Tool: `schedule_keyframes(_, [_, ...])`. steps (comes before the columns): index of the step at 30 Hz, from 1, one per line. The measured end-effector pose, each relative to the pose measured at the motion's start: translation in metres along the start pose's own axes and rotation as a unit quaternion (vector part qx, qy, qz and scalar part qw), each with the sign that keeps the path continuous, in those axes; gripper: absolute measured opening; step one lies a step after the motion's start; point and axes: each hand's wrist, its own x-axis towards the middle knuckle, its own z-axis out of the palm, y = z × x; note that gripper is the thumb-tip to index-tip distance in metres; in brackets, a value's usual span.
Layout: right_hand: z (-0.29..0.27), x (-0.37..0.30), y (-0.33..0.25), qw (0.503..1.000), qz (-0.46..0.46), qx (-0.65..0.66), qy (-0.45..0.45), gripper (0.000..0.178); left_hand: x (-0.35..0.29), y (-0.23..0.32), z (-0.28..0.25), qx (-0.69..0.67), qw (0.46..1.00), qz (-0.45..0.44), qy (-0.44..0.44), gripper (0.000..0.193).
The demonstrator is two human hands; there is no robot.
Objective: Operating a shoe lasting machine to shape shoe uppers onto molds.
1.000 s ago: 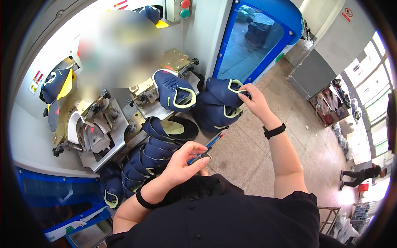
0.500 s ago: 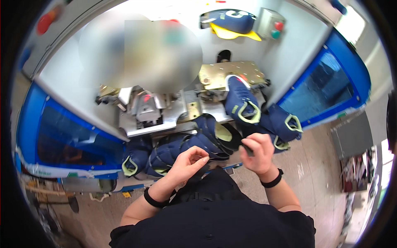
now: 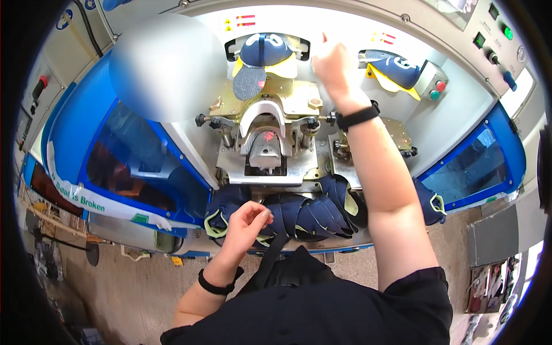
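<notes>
My left hand (image 3: pixel 247 227), thumb and fingertips pinched together, is just in front of a row of navy shoe uppers (image 3: pixel 305 215) with pale green lining. Whatever may be between its fingertips is too small to make out. My right arm stretches forward over the machine. At its end my right hand (image 3: pixel 335 66) is curled closed near the back wall, between two navy-and-yellow toe forms (image 3: pixel 264 53) (image 3: pixel 394 72); its fingers face away, so I cannot see what they hold. Below the left form is a grey oval pad (image 3: pixel 249 84).
A metal clamp station (image 3: pixel 267 150) with a U-shaped pale piece (image 3: pixel 261 112) stands ahead; a second station (image 3: pixel 397 135) is partly behind my arm. Blue-framed side windows (image 3: pixel 135 158) (image 3: pixel 471 155) flank them. A box with red and green buttons (image 3: pixel 432 81) is at the right.
My right hand has gone from beside the uppers up to the machine's back wall; the dark piece it held no longer shows. My left hand stays pinched near the uppers. The view has shifted.
</notes>
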Motion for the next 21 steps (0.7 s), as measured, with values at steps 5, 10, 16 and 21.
schedule_keyframes(5, [0.005,0.012,0.053,0.955,-0.137,-0.113,0.238,0.006,-0.006,-0.002,-0.04,0.002,0.998,-0.028,0.051,0.009])
schedule_keyframes(10, [0.013,-0.113,0.021,0.978,-0.041,0.188,0.076,0.017,-0.012,-0.024,-0.073,-0.028,0.999,-0.04,0.022,0.01])
schedule_keyframes(16, [-0.011,-0.324,-0.017,0.94,-0.07,0.156,-0.295,0.031,-0.015,-0.057,-0.103,-0.005,0.995,-0.085,0.046,0.008])
schedule_keyframes(21, [-0.053,-0.394,0.012,0.95,0.218,0.142,-0.172,0.028,-0.012,-0.068,-0.094,-0.004,0.992,-0.126,-0.005,0.007])
